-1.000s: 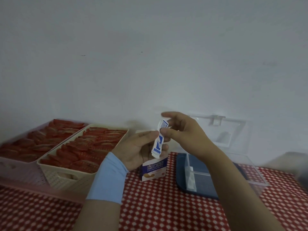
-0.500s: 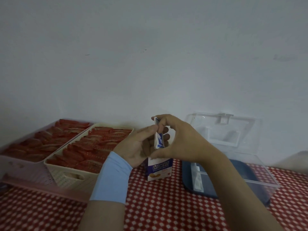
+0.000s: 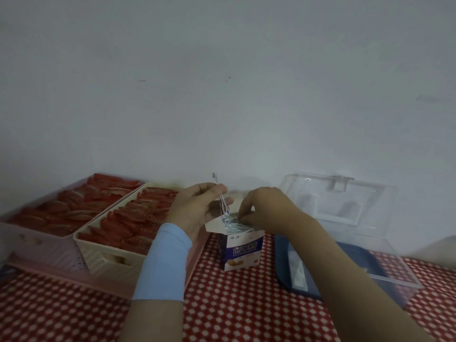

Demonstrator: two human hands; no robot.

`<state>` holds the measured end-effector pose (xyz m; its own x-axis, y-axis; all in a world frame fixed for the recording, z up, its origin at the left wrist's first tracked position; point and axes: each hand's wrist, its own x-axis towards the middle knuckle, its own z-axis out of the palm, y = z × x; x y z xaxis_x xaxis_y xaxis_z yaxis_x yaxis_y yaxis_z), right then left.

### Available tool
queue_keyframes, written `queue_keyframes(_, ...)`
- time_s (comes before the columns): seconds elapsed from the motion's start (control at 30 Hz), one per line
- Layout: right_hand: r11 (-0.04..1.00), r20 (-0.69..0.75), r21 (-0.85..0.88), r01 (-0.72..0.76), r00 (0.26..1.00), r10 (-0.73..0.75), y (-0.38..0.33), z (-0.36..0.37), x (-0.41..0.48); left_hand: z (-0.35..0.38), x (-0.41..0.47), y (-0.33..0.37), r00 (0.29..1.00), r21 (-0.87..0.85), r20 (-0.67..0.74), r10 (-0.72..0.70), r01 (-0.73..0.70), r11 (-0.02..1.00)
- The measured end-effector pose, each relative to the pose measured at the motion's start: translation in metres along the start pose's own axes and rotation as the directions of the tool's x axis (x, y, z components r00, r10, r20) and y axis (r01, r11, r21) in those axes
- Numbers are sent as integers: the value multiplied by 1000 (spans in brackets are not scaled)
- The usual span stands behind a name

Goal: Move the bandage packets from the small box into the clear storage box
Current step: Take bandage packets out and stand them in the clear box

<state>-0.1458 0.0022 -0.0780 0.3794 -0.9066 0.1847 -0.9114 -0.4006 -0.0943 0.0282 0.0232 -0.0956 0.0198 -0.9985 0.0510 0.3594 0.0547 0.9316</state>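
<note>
A table [image 3: 246, 304] under a red-and-white checked cloth stands against a pale wall. The small box [image 3: 243, 253] sits open at its centre, full of packets [image 3: 234, 224]. The left hand [image 3: 197, 208] pinches one bandage packet [image 3: 222, 201] upright above it. The right hand [image 3: 269, 208] curls its fingers into the box top; whether they grip anything cannot be told. The clear storage box [image 3: 394, 280] stands open just to the right.

A cream basket [image 3: 103, 253] and a pink basket [image 3: 24, 240], side by side, hold red packets [image 3: 138, 218]
</note>
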Motion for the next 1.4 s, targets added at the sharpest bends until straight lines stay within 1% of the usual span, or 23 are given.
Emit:
queue_keyframes(0.13,997,12,-74,24,1000,-23,-1,1,3,1,1,-3,1000,41,-24,-4,4,999)
queue_keyframes(0.2,998,15,-61,22,1000,-21,0,1,3,2,2,-4,999,57,-40,-2,5,998)
queue_keyframes(0.27,999,-20,49,0,1000,1,3,0,2,2,2,-4,999,70,-47,11,-8,998)
queue_keyframes(0.33,978,-98,207,-29,994,50,8,-3,-1,1,3,-3,998,91,-58,32,-27,996)
queue_keyframes(0.4,952,-173,305,-18,982,74,12,-3,-4,1,4,-3,997,109,-67,44,-37,993)
queue_keyframes(0.43,940,-178,341,-9,981,74,11,-3,-5,1,4,-4,997,114,-67,47,-39,993)
queue_keyframes(0.6,908,-77,418,23,997,10,6,-1,-15,1,4,-6,997,159,-54,58,-49,986)
queue_keyframes(0.7,939,-51,342,37,998,-20,6,0,-15,1,4,-5,996,165,-62,71,-60,984)
queue_keyframes(0.73,945,-62,325,30,998,-10,7,0,-14,2,3,-4,995,167,-62,73,-62,984)
queue_keyframes(0.8,938,-121,346,-11,991,57,10,-2,-13,2,3,-4,995,159,-59,76,-65,985)
queue_keyframes(0.87,895,-205,443,-54,966,160,15,-9,-17,2,3,-4,996,151,-48,78,-70,986)
queue_keyframes(0.9,835,-223,546,-65,950,220,18,-16,-21,4,3,-3,996,152,-35,77,-71,986)
queue_keyframes(0.93,744,-210,666,-60,942,264,21,-23,-27,5,2,-3,997,152,-17,73,-70,986)
queue_keyframes(0.97,647,-170,761,-51,946,275,24,-30,-33,7,2,-3,998,143,9,64,-65,988)
queue_keyframes(1.0,582,-128,812,-48,958,257,26,-37,-40,10,0,-3,998,115,50,47,-52,992)
queue_keyframes(1.03,561,-98,827,-45,970,222,29,-42,-47,16,-2,-4,994,70,112,16,-24,997)
queue_keyframes(1.1,573,-90,819,-20,982,163,29,-45,-55,25,-8,-5,960,-16,273,-59,66,998)
queue_keyframes(1.17,586,-131,810,8,977,168,33,-44,-60,38,-14,-7,915,-32,388,-114,137,990)
queue_keyframes(1.33,617,-168,787,-4,961,220,43,-32,-70,57,-22,-18,867,-29,455,-204,243,970)
queue_keyframes(1.4,575,-160,818,1,961,227,43,-28,-74,62,-24,-22,853,-40,477,-211,261,965)
